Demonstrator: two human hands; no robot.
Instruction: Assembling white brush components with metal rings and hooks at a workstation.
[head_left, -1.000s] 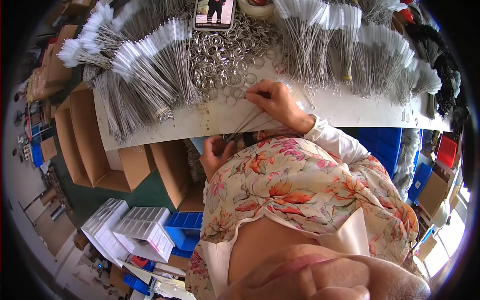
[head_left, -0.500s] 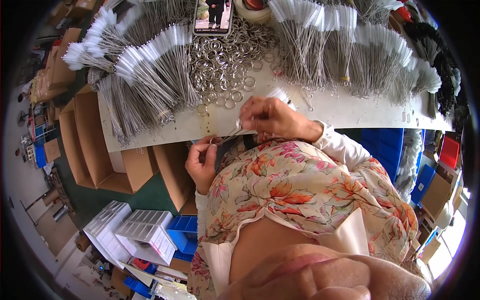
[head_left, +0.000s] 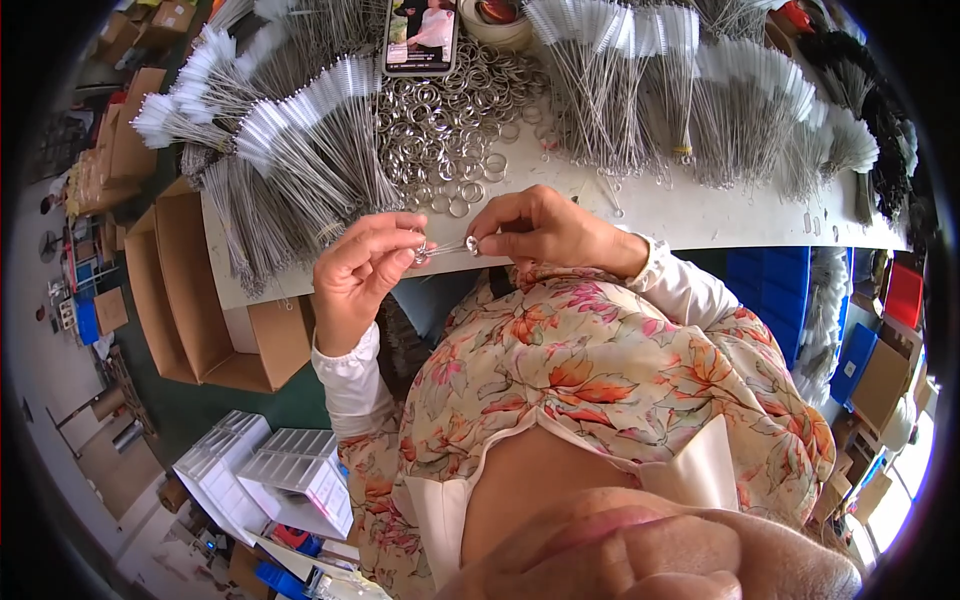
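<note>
Change: I see both hands lifted off the white table (head_left: 700,215) since a second ago, when the right hand reached into the ring pile and the left sat low by the lap. Now they meet in the air above the table's near edge.
Left hand (head_left: 362,272): closed in a pinch, thumb and forefinger on a small metal ring (head_left: 422,249).
Right hand (head_left: 545,228): also pinched shut, fingertips on the looped end of a thin wire brush (head_left: 455,245) that bridges the short gap between the hands.
Work piece: ring and wire end touch or nearly touch between the two pinches; I cannot tell whether the wire already passes through the ring.
Meaning: as I judge it, picking is done and joining is in hand; the fine step is lining the loop up with the ring.
Ring pile (head_left: 450,130): loose metal rings heaped on the table just beyond the hands.
Brush bundles, left (head_left: 290,140): fans of wire brushes with white tips, beside the pile.
Brush bundles, right (head_left: 700,100): more of the same, well apart from the hands.
Phone (head_left: 422,35): lying at the far edge, screen lit.
Cardboard boxes (head_left: 190,290): open, below the table on the left.
</note>
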